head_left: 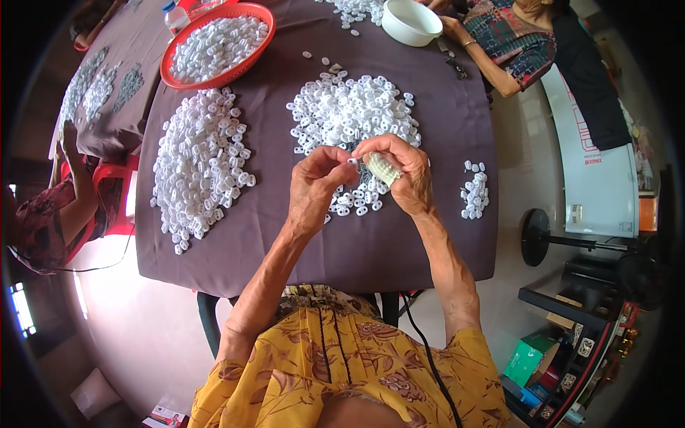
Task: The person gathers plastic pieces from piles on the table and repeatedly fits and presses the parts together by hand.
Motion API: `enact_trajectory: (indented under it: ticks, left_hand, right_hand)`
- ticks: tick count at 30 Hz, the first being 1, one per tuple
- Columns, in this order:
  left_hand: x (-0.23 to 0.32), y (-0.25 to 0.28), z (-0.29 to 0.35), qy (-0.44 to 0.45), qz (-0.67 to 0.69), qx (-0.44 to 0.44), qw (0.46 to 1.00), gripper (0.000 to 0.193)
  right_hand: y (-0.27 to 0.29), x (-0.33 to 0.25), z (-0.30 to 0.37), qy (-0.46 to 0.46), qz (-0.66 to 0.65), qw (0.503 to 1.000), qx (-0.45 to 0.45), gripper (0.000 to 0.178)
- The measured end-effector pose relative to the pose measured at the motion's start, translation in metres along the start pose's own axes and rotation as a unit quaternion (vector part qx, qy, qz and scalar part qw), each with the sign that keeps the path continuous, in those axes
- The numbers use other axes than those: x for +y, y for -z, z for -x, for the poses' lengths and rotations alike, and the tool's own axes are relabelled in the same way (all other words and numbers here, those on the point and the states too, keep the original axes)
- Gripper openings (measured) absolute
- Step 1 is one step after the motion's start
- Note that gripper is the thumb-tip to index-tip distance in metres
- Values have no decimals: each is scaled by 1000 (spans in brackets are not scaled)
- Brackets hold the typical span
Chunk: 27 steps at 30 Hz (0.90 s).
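Over the near edge of the middle heap, my two hands meet at the fingertips. Thumb and forefinger of my left hand are closed on a small white plastic piece. My right hand is closed too, its fingertips touching that spot; a crumpled pale yellow-green cloth sits in its curled fingers. Whether those fingertips also hold a tiny part is too small to tell. Behind and under the hands lies the heap of white oval pieces with dark holes. Small dark parts show between my hands.
Another white heap lies left, a small one right. Beyond stand a red basket of white pieces, a bottle and a white tub. People sit at the far right and left.
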<state>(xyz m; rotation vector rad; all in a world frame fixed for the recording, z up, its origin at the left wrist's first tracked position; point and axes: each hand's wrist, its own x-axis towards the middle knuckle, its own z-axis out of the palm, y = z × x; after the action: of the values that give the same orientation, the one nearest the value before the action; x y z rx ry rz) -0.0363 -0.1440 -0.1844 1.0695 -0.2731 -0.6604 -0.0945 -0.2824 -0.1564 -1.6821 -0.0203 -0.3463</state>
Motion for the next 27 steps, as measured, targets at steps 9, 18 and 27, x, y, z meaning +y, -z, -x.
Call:
enact_trajectory:
  ticks: [9, 18, 27]
  left_hand:
    - [14, -4, 6, -32, 38, 20, 999, 10]
    - [18, 0, 6, -28, 25, 22, 999, 12]
    - [18, 0, 7, -15, 83, 56, 995, 13]
  right_hand:
    - [1, -15, -5, 55, 57, 997, -4, 14]
    - [5, -18, -11, 173, 163, 971, -27, 15]
    - [1, -14, -7, 136, 137, 980, -52, 13]
